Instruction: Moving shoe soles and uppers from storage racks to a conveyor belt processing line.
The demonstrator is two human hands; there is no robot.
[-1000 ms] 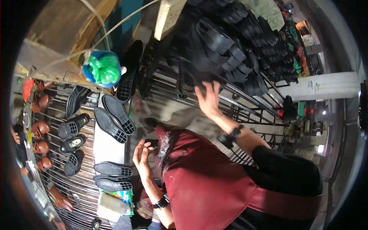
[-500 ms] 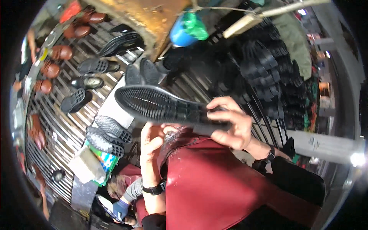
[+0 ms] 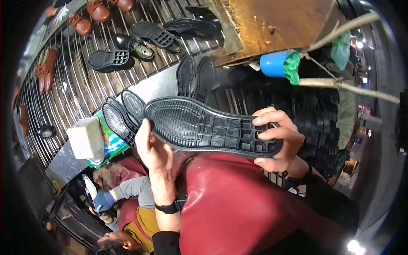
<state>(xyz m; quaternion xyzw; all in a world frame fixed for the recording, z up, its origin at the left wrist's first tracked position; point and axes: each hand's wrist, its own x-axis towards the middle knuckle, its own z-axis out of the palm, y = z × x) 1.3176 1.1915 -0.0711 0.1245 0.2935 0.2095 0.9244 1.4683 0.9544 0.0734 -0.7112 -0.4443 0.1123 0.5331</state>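
Head view: a black rubber sole (image 3: pixel 212 127) is held level between both hands above a dark red apron (image 3: pixel 238 208), its long axis running left to right across the frame, toe end at the left and heel end at the right, moulded inner face turned up to the camera. The left hand (image 3: pixel 154 149) grips the toe end from below, thumb up against the near edge and fingers curled under. The right hand (image 3: pixel 278 138) is clamped on the heel end, fingers over the far edge and thumb on the near one. Neither hand is nearer; each has one end, and the sole spans the gap between them. Just beyond the toe end, more soles (image 3: pixel 123 115) lie on a metal sheet by a pale block (image 3: pixel 87 138). Brown shoes (image 3: pixel 91 12) and further soles rest on the wire rack (image 3: pixel 63 80) behind. A blue cup (image 3: pixel 273 63) hangs at upper right.
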